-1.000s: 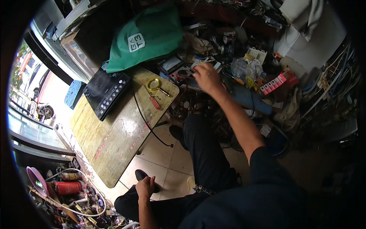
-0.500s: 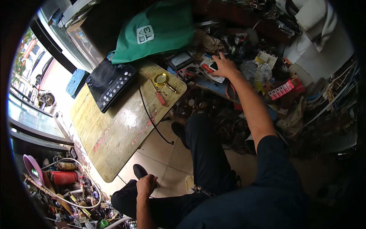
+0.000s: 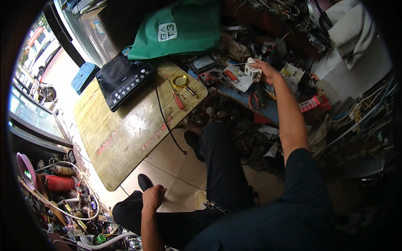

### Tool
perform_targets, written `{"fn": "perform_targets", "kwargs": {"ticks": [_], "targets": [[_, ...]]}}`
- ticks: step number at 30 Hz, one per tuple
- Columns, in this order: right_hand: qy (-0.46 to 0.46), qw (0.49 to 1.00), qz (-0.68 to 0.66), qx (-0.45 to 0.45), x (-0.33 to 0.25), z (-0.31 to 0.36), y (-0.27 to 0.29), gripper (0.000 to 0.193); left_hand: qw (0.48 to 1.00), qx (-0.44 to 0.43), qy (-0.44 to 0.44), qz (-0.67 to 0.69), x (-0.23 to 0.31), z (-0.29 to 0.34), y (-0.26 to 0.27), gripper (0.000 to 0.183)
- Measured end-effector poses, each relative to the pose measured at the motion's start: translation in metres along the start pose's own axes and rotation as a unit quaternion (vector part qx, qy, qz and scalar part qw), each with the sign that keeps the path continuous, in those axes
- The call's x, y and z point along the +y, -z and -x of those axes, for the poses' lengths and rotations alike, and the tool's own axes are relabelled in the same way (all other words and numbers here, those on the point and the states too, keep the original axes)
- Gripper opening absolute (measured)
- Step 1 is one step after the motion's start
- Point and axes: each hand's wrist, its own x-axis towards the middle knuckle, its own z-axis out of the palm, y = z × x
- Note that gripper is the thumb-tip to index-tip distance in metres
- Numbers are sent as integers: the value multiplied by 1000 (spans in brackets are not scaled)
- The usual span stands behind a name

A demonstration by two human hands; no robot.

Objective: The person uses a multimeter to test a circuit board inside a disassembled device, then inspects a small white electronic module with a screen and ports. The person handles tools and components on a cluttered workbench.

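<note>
My right hand (image 3: 269, 72) reaches over the cluttered bench and grips a small cream plastic housing (image 3: 253, 71) with openings in it. Under and beside the housing lie a white flat piece (image 3: 242, 83) with a red part (image 3: 230, 75) on it, and red-handled pliers (image 3: 253, 100). My left hand (image 3: 153, 196) rests by my left knee with its fingers curled closed; its palm side is hidden. On the wooden table (image 3: 125, 142) lie a black induction cooker (image 3: 125, 81), a red-handled screwdriver (image 3: 178, 99) and a yellow-rimmed magnifying glass (image 3: 180, 81).
A green bag (image 3: 180, 33) sits behind the cooker, whose black cord (image 3: 164, 119) hangs over the table edge. An analog meter (image 3: 203, 63) stands on the bench (image 3: 268, 112) among loose parts. Scrap and a red cylinder (image 3: 60, 183) fill the lower left.
My right hand, earlier spread over the bench clutter, now has hold of the cream plastic housing. My left hand stays closed by the knee. The whole view has shifted slightly.
</note>
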Motion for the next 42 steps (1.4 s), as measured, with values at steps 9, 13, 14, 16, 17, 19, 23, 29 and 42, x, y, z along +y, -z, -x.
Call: {"fn": "perform_targets", "kwargs": {"ticks": [9, 13, 14, 16, 17, 19, 23, 29, 42], "targets": [[61, 916, -384, -97, -3, 48, -21, 58, 994, 62, -71, 63, -3, -4, -2, 18], [95, 877, -435, -181, -26, 88, -103, 69, 961, 131, -107, 219, -1, -25, 17, 15], [86, 870, -445, -196, -28, 99, -129, 71, 954, 143, -121, 232, 5, -32, 26, 15], [62, 849, -460, -252, -27, 114, -178, 76, 943, 166, -150, 248, 20, -48, 56, 16], [53, 837, -462, -288, -26, 120, -206, 77, 938, 180, -167, 247, 25, -55, 75, 16], [17, 800, -481, -358, -29, 132, -263, 79, 909, 203, -168, 323, 33, -67, 102, 20], [-61, 736, -495, -457, -40, 156, -372, 78, 832, 300, -193, 424, 21, -89, 125, 62], [-96, 709, -481, -506, -57, 165, -455, 80, 785, 334, -200, 482, -12, -99, 117, 91], [-132, 755, -469, -439, -44, 140, -491, 81, 778, 326, -151, 515, -33, -123, 120, 84]]}}
